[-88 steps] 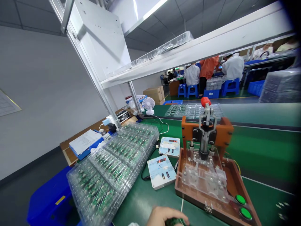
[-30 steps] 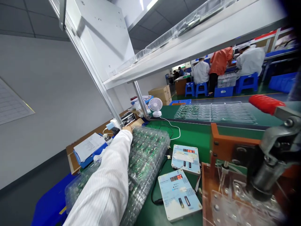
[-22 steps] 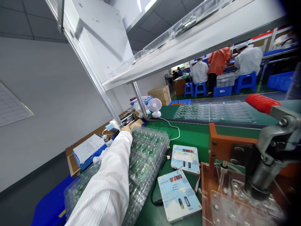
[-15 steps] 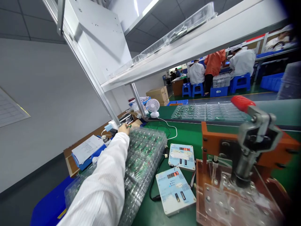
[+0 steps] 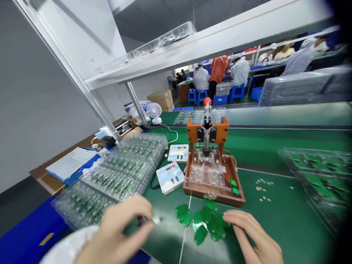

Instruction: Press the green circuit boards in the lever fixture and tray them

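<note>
Green mat covers the bench (image 5: 277, 220), and both hands work at its near edge. The left hand (image 5: 121, 227) is blurred; its fingers curl inward with thumb and forefinger pinched on a small pale piece (image 5: 157, 220) at their tips, too small to make out. The right hand (image 5: 254, 238) lies flat with fingers spread loosely, its fingertips touching the right side of a cluster of green leaf-shaped boards (image 5: 202, 222) that lies on the mat between the two hands.

Just beyond the boards stands a wooden test fixture (image 5: 213, 176) with a clear plate on top, two green buttons at its near right corner and an upright clamp lever with a red knob (image 5: 207, 101). Left of the fixture sit two pale blue meter boxes (image 5: 170, 177) with red digits, one behind the other. Farther left, clear blister trays (image 5: 118, 172) filled with green boards run diagonally from the near left toward the far middle. More trays (image 5: 319, 172) lie at the right, with small pale bits (image 5: 261, 189) scattered on the mat between them and the fixture.

Far left are papers on a blue board (image 5: 70, 163) and a small white fan (image 5: 154, 112). In the distance, people in white and orange coats (image 5: 217, 71) stand by blue stools.
</note>
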{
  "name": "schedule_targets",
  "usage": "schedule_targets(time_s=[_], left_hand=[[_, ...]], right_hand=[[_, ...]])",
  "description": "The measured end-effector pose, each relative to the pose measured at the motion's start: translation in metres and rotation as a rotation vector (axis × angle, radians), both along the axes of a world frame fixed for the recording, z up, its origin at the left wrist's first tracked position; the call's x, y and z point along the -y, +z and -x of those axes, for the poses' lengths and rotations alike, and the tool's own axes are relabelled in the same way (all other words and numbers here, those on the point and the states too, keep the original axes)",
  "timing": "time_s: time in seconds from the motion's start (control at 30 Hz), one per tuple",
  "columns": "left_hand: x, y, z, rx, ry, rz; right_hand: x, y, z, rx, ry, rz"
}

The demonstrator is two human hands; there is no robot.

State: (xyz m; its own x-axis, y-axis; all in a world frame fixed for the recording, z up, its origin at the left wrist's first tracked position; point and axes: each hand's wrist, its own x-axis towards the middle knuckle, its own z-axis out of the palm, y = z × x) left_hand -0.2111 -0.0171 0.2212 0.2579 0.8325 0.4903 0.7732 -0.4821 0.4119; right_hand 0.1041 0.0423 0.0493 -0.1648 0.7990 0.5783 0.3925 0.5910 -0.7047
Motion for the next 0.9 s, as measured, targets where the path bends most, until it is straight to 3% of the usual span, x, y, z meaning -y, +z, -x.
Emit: schedule_targets(time_s=[0.07, 0.17, 0.27, 0.47, 0.63, 0.77, 0.9], left_hand=[[0.016, -0.051, -0.021, -0.057, 0.012, 0.025], [-0.003, -0.120, -0.024, -0.078, 0.200, -0.034], [-0.032, -0.157, -0.017, -0.123, 0.287, -0.069], [-0.042, -0.177, -0.015, -0.098, 0.172, -0.081], [-0.040, -0.177, -0.013, 0.037, 0.015, 0.122], [-0.047, -0.176, -0.007, 0.303, 0.039, 0.191], [-0.056, -0.182, 0.002, 0.401, 0.115, 0.186]], right_hand=[[-0.005, 0.003, 0.004, 0.024, -0.026, 0.004], [-0.010, -0.002, 0.013, 0.129, 0.002, 0.015], [-0.016, -0.015, 0.020, 0.286, 0.077, 0.025], [-0.019, -0.029, 0.023, 0.353, 0.015, 0.052], [-0.005, -0.027, 0.011, 0.260, -0.089, 0.090], [0.004, -0.028, -0.001, 0.121, -0.162, 0.135], [0.003, -0.031, -0.012, -0.029, -0.227, 0.212]])
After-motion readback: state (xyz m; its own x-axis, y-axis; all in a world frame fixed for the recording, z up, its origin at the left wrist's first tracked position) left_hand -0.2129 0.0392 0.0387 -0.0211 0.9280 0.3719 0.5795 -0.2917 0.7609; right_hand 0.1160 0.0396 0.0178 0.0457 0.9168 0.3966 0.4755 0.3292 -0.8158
